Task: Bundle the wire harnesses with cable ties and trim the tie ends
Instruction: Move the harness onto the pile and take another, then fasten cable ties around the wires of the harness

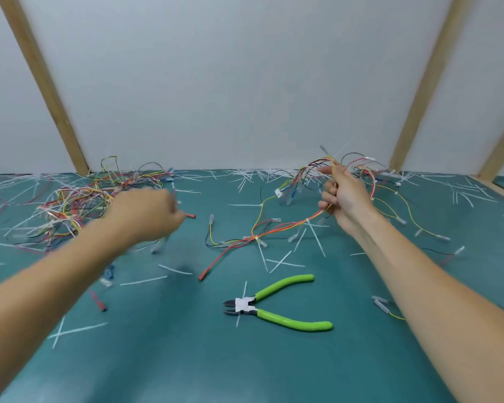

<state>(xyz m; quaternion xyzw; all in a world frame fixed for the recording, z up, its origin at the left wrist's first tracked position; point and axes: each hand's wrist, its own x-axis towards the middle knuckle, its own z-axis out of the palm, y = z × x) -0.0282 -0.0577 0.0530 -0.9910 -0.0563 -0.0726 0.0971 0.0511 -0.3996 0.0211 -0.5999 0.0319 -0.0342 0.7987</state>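
Observation:
My right hand point(342, 193) is raised above the green mat and grips a wire harness point(277, 231) of red, yellow and orange wires. That harness trails down to the mat and carries a white cable tie point(259, 245) with its long tail sticking out. My left hand point(149, 212) is blurred, fingers curled, over the mat beside a tangled pile of coloured wires point(76, 202). Blurred wires hang under it, and whether it holds them I cannot tell. Green-handled cutters point(277, 308) lie open on the mat in front of me.
Loose white cable ties and cut tie ends point(248, 175) are scattered over the green mat point(186, 359), thickest along the back wall. More wires point(390, 205) spread right of my right hand. Wooden posts point(45, 85) rise at both back corners.

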